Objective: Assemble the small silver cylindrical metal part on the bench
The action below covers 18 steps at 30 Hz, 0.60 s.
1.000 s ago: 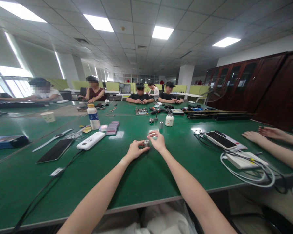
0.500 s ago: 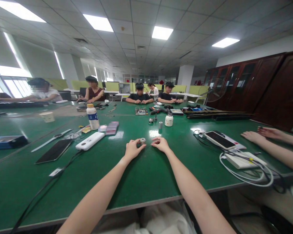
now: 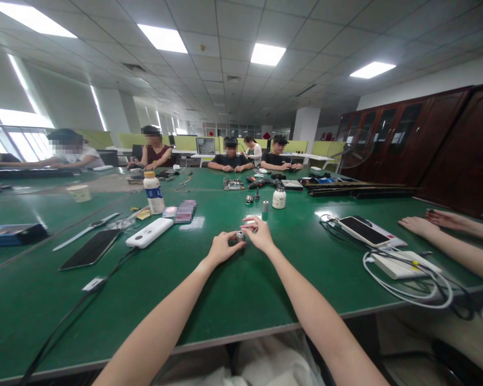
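Low over the green table, my left hand (image 3: pixel 222 248) is closed round a small silver metal cylinder (image 3: pixel 240 235) with a round opening in its top. My right hand (image 3: pixel 261 234) is at the cylinder's right side, fingers curved and apart; whether a fingertip touches it I cannot make out. Just beyond stands a taller plain metal cylinder (image 3: pixel 265 209), upright. Farther back are a short shiny metal part (image 3: pixel 249 199) and a dark narrow upright piece (image 3: pixel 257 195).
A small white jar (image 3: pixel 279 198) stands beyond my right hand. Leftward are a white power strip (image 3: pixel 149 232), a black tablet (image 3: pixel 89 250) and a bottle (image 3: pixel 153 194). Rightward lie a phone (image 3: pixel 363 230) and a cabled white box (image 3: pixel 404 264), beside another person's hands (image 3: pixel 421 225).
My right hand has moved left to the metal cylinder. My left hand and the cylinder have shifted slightly right.
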Tool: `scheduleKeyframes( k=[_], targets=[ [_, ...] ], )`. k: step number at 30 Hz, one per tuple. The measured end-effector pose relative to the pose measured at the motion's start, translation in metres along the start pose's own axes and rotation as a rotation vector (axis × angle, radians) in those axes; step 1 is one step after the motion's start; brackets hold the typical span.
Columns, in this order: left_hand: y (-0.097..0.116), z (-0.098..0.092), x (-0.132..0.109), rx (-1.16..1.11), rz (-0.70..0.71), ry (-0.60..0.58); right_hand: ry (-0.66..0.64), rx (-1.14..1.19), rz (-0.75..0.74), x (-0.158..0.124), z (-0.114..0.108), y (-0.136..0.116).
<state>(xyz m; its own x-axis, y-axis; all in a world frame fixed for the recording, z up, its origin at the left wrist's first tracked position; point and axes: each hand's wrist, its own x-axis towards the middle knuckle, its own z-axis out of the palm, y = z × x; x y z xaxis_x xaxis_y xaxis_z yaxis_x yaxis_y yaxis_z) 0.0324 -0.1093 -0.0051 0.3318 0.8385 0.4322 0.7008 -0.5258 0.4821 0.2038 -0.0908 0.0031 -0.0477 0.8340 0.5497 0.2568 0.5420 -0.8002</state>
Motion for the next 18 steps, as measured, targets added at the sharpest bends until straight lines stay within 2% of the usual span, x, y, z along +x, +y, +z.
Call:
scheduleKeyframes(
  k=[15, 18],
  targets=[
    [-0.0009, 0.0012, -0.0005, -0.024, 0.022, 0.013, -0.053, 0.041, 0.045, -0.0039, 0.0037, -0.0022],
    [-0.0008, 0.0013, -0.0007, -0.026, 0.023, 0.015, -0.032, 0.017, 0.062, -0.0047, 0.0036, -0.0030]
  ],
)
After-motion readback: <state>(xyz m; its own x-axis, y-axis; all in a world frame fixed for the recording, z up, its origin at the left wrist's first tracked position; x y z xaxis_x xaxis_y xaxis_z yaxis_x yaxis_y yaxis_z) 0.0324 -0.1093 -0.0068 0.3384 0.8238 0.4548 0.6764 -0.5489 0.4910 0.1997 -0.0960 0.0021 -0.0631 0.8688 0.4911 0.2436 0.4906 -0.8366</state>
